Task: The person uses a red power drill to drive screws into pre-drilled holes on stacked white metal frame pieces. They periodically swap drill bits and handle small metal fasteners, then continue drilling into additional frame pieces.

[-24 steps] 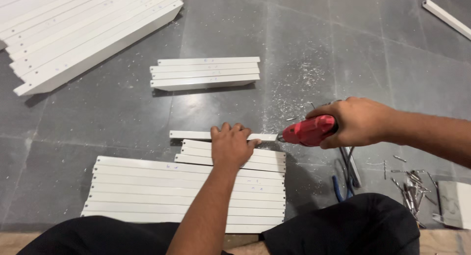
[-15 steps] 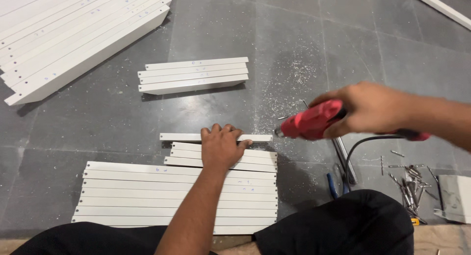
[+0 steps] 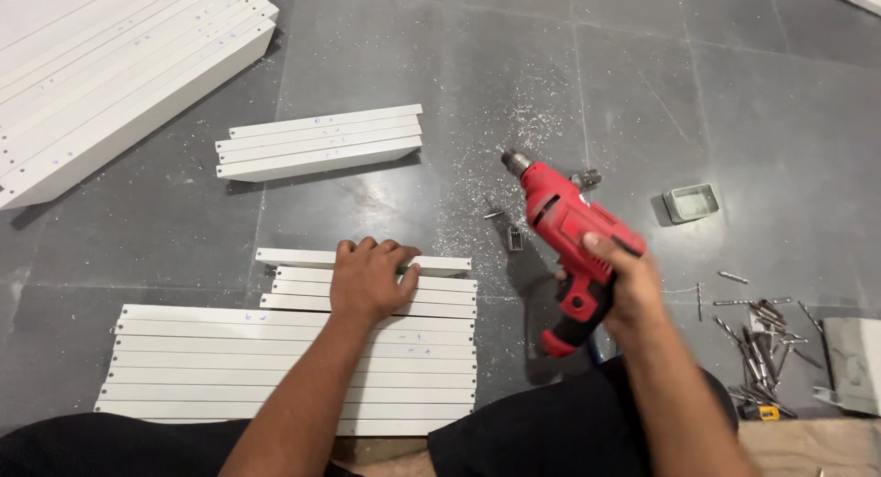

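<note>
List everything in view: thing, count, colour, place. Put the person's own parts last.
short strips: three, white, under the left hand
long strips: about eight, white, near floor
far strip stack: four, white, upper middle
long boards: several, white, top left
drill: one, red, in the right hand
small tin: one, grey, right of the drill
drill bits: many, metal, right floor
shavings: scattered, pale, centre floor
left hand: flat on strips
right hand: gripping handle

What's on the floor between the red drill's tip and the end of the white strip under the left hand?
Head view: pale drilling dust, a small dark bit and a small metal piece lie there.
</note>
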